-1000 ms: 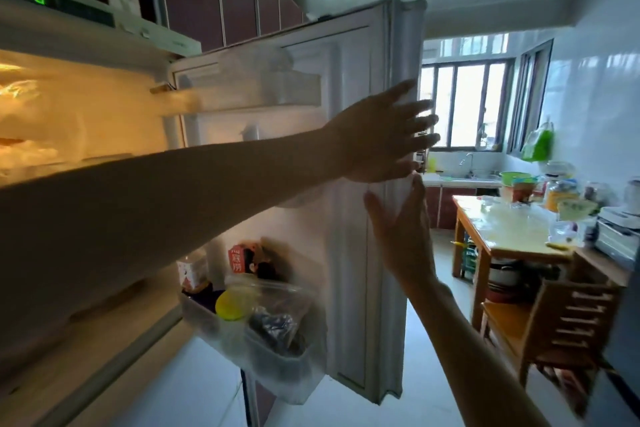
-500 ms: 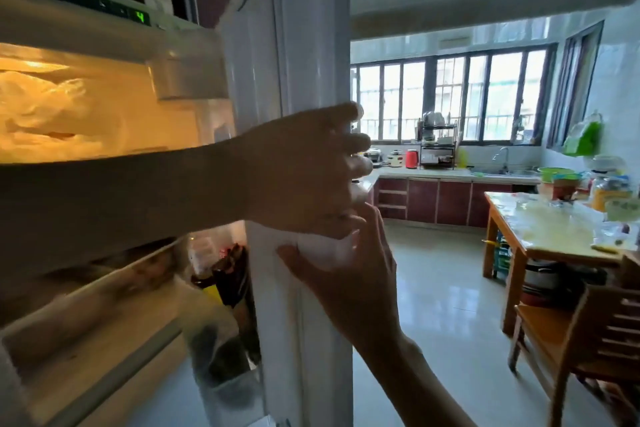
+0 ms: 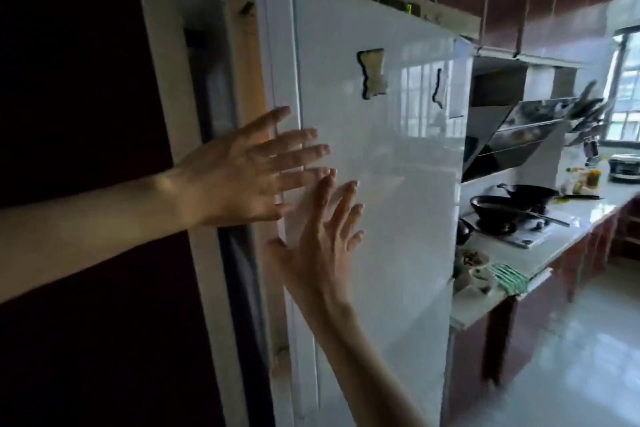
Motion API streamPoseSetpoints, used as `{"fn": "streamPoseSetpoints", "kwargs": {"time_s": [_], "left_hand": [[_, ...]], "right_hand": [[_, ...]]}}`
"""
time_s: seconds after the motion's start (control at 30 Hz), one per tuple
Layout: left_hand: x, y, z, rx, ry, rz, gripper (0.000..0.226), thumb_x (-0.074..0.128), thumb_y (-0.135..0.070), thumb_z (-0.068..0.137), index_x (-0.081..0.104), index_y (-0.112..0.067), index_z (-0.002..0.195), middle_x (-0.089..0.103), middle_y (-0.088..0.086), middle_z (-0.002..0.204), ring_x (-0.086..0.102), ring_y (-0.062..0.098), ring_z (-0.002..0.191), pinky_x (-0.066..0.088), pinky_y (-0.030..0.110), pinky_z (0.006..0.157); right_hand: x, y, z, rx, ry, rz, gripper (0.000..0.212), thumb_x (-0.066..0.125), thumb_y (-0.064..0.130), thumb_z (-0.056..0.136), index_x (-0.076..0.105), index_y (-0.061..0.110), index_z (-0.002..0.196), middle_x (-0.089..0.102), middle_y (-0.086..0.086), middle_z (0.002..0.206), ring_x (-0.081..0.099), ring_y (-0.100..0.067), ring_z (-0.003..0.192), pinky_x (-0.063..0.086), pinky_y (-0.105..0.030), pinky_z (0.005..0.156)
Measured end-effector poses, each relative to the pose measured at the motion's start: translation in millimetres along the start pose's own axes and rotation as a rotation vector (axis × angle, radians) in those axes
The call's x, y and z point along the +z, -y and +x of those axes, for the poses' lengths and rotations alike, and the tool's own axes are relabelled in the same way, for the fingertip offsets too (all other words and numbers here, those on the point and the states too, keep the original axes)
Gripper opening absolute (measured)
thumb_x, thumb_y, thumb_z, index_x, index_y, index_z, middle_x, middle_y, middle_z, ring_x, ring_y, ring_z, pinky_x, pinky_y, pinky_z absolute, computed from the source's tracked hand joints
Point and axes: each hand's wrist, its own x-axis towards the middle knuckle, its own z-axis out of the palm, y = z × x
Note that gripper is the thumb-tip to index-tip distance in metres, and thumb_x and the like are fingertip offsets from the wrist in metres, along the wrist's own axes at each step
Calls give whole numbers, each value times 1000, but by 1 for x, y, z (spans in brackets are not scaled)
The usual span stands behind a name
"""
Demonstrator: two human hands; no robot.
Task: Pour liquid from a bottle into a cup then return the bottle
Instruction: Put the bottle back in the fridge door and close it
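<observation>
Both hands flat on the white fridge door (image 3: 381, 184): left hand (image 3: 242, 173) at its left edge, fingers straight and spread, grip apart; right hand (image 3: 322, 246) just below, same. Door covers the inside, so bottle and cup are hidden. Pans (image 3: 502, 204) on the table (image 3: 568, 229) blur.

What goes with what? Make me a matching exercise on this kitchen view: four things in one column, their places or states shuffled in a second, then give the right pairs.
Things:
1. left hand
2. right hand
3. black wok
4. fridge door

Places or states:
A. on the stove, right of the fridge
B. fingers spread, reaching in from the left edge of the view
C. white and glossy, with window reflections
D. fingers straight, reaching up from below

Pairs: 1-B, 2-D, 3-A, 4-C
</observation>
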Motion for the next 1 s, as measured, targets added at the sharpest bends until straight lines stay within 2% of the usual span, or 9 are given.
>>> {"fn": "streamPoseSetpoints", "kwargs": {"time_s": [0.1,0.2,0.33,0.5,0.63,0.73,0.8,0.87,1.0], "left_hand": [[21,9,-10,-36,52,72,68,-5,-55,92,-18,-24,151,-23,7,159,-20,28,147,-3,56,118],[36,11,-12,-84,114,74,71,-11,-56,88,-21,-24,150,-28,6,158,-24,28,145,-6,56,118],[49,10,-13,-89,105,87,74,-11,-59,87,-25,-22,149,-29,7,157,-25,29,145,-5,58,117],[66,15,-15,-131,140,46,76,-5,-62,88,-31,-21,146,-37,6,154,-28,29,144,-1,57,117],[69,13,-14,-110,190,38,76,-21,-54,78,-34,-20,144,-41,8,152,-32,31,142,-4,60,116],[66,10,-14,-132,209,24,76,-24,-52,77,-33,-18,145,-40,10,152,-31,33,142,-2,61,116],[67,3,-12,-160,204,33,73,-17,-52,84,-29,-16,147,-38,12,153,-30,35,142,-1,62,115],[69,-7,-8,-225,190,9,73,2,-56,93,-21,-16,150,-33,14,155,-28,36,143,0,62,115],[67,-39,11,-323,64,-270,71,39,-54,93,23,-18,152,4,12,163,-5,35,149,3,60,118]], "right_hand": [[36,16,20,45,-22,-16,117,65,46,92,-35,32,149,-43,-13,157,-31,-49,144,5,-76,115],[62,13,29,70,-49,-70,118,67,44,91,-34,28,151,-41,-17,157,-28,-54,143,10,-79,112],[74,15,37,90,-41,-92,119,67,48,90,-32,24,152,-40,-20,157,-28,-55,143,9,-78,113],[88,15,47,88,0,-91,125,72,41,89,-36,26,150,-46,-18,153,-34,-55,139,4,-78,113],[92,15,51,88,-5,-119,128,75,43,86,-35,26,150,-44,-20,155,-31,-57,140,8,-79,112],[89,11,50,68,32,-146,128,73,45,87,-38,28,148,-45,-18,154,-31,-56,140,10,-78,113],[77,5,46,4,87,-151,127,74,45,87,-36,31,149,-45,-16,155,-31,-53,141,8,-74,115],[58,-7,42,-77,163,-114,125,75,46,85,-30,35,152,-39,-10,159,-26,-47,146,8,-67,117],[11,-54,34,-142,263,-205,113,75,44,83,-5,26,160,-6,-9,170,6,-34,155,20,-55,123]]}}
